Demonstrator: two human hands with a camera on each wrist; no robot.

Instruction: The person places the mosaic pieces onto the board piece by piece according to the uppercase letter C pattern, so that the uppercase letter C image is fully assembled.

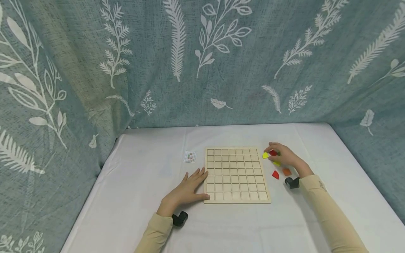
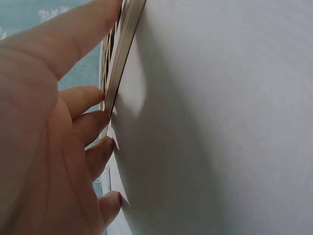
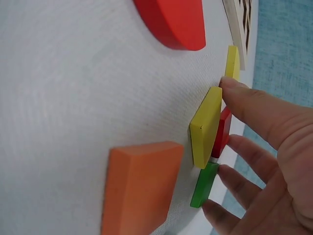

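Observation:
A square wooden grid board (image 1: 235,202) lies on the white table. My left hand (image 1: 186,189), fingers spread and straight, rests against its left edge, and the left wrist view shows the board's side (image 2: 119,63) by the fingertips. Just right of the board, my right hand (image 1: 283,154) pinches a small yellow round-edged piece (image 1: 265,155) between thumb and index finger; the index is hidden in the right wrist view. Under and beside that hand lie a red piece (image 3: 223,132), a yellow piece (image 3: 206,127) and a green piece (image 3: 204,185), with other fingertips close to the red and green ones.
An orange square piece (image 1: 286,172) and a red quarter-round piece (image 1: 275,174) lie nearer the right wrist. A small card (image 1: 190,156) with a coloured grid pattern lies left of the board. A blue-green leaf-print curtain (image 1: 196,98) surrounds the table.

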